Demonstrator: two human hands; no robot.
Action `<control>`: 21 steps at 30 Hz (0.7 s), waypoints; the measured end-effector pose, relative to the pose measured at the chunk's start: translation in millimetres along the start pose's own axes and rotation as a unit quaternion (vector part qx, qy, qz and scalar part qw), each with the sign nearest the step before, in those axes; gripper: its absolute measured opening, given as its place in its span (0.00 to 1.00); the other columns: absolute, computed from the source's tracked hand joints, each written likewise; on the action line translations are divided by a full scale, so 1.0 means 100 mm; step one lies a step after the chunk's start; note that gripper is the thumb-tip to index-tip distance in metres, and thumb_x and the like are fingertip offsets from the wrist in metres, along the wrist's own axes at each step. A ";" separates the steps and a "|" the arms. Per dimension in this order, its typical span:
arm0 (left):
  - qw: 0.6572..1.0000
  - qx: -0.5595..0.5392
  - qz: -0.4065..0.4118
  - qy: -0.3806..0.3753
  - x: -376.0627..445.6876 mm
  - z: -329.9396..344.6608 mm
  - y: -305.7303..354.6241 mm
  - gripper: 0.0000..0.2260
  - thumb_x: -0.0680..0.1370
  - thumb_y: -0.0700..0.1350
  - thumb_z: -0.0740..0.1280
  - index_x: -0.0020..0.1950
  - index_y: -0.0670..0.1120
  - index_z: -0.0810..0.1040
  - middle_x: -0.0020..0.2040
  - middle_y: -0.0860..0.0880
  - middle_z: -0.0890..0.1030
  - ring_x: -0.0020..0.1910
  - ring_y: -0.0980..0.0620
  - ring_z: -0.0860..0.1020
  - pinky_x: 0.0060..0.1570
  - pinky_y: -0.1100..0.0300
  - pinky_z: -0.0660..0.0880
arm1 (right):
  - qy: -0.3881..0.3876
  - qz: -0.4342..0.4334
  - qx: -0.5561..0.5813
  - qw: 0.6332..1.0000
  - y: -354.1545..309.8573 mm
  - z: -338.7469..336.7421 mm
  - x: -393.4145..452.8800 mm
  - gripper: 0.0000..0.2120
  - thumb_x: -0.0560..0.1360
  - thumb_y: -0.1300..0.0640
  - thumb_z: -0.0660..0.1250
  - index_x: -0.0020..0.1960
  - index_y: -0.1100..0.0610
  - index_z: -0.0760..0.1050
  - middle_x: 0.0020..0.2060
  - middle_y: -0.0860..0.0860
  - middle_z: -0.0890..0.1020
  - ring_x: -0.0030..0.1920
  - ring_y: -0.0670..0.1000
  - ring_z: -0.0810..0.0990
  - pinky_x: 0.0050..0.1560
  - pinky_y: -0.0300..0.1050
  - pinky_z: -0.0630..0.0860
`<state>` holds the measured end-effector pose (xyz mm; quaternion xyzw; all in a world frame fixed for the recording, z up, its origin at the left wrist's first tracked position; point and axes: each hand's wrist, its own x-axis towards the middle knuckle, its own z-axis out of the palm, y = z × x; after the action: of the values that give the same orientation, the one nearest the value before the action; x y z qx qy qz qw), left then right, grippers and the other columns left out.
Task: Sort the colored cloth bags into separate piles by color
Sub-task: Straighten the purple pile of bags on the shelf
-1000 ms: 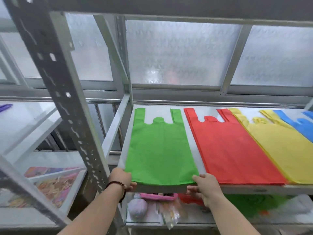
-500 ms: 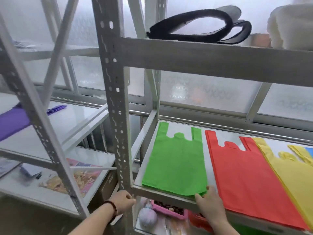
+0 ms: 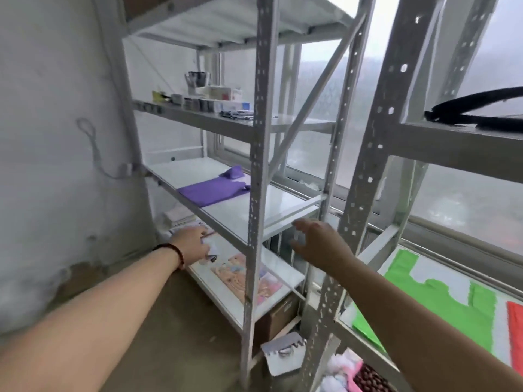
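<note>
A flat purple cloth bag (image 3: 210, 190) lies on the middle shelf of the left rack (image 3: 254, 222), its handles toward the window. On the right rack's shelf lies a green bag (image 3: 433, 304), with the edge of a red bag (image 3: 515, 329) beside it at the frame's right border. My left hand (image 3: 192, 244) reaches out below the purple bag's shelf, holding nothing, a dark bead bracelet on the wrist. My right hand (image 3: 319, 244) hovers in the air between the two racks, fingers spread and curled, holding nothing.
Grey perforated rack posts (image 3: 256, 165) stand between my hands and the shelves. Small boxes and a metal cup (image 3: 198, 79) sit on an upper shelf. A black strap (image 3: 475, 108) lies on the right rack. Printed sheets (image 3: 243, 275), a cardboard box and clutter fill the lower levels.
The view has swung left from the green and red bags toward the left rack. Both hands have left the green bag's front edge and moved left, held out in the air.
</note>
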<state>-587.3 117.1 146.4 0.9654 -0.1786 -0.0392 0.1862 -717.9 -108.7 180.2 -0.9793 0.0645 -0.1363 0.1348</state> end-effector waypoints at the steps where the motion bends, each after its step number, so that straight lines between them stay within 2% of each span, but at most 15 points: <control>1: 1.000 -0.002 -0.012 0.025 -0.03 -0.11 -0.11 0.16 0.76 0.43 0.63 0.63 0.40 0.73 0.63 0.39 0.76 0.61 0.42 0.75 0.58 0.56 0.71 | -0.007 -0.016 -0.004 1.000 -0.12 0.03 0.16 0.21 0.75 0.55 0.64 0.68 0.57 0.70 0.62 0.56 0.78 0.62 0.56 0.77 0.63 0.48 0.73; 6: 0.996 0.011 -0.048 0.078 -0.12 -0.55 -0.64 0.20 0.79 0.43 0.60 0.71 0.43 0.66 0.70 0.40 0.69 0.67 0.43 0.70 0.63 0.58 0.68 | -0.044 -0.065 -0.015 0.997 -0.72 0.33 0.87 0.22 0.75 0.53 0.64 0.68 0.56 0.71 0.63 0.56 0.77 0.63 0.57 0.75 0.62 0.47 0.73; 11: 0.992 0.056 -0.086 0.080 0.12 -0.78 -1.36 0.23 0.79 0.49 0.58 0.73 0.46 0.62 0.74 0.45 0.63 0.71 0.44 0.66 0.68 0.52 0.67 | -0.070 -0.086 -0.027 0.993 -1.26 0.79 1.52 0.22 0.75 0.55 0.63 0.69 0.57 0.70 0.64 0.55 0.77 0.64 0.57 0.74 0.62 0.47 0.73; 16: 0.988 0.081 -0.107 0.070 0.66 -0.98 -2.08 0.25 0.79 0.50 0.57 0.75 0.46 0.58 0.75 0.46 0.61 0.71 0.44 0.65 0.68 0.51 0.67 | -0.084 -0.074 -0.028 0.993 -1.71 1.32 2.23 0.21 0.75 0.55 0.64 0.66 0.59 0.70 0.63 0.57 0.77 0.63 0.58 0.75 0.61 0.48 0.73; 21: 0.988 0.102 -0.102 0.063 1.43 -1.17 -2.69 0.22 0.79 0.48 0.57 0.73 0.45 0.61 0.73 0.44 0.64 0.70 0.43 0.67 0.67 0.49 0.68 | -0.078 -0.043 -0.030 0.996 -2.05 1.76 3.00 0.21 0.76 0.55 0.62 0.69 0.58 0.68 0.65 0.56 0.75 0.65 0.58 0.73 0.62 0.48 0.72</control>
<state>-348.5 339.1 152.7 0.9930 -0.0700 0.0214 0.0927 -363.3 81.3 149.2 -0.9925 0.0155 -0.0629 0.1038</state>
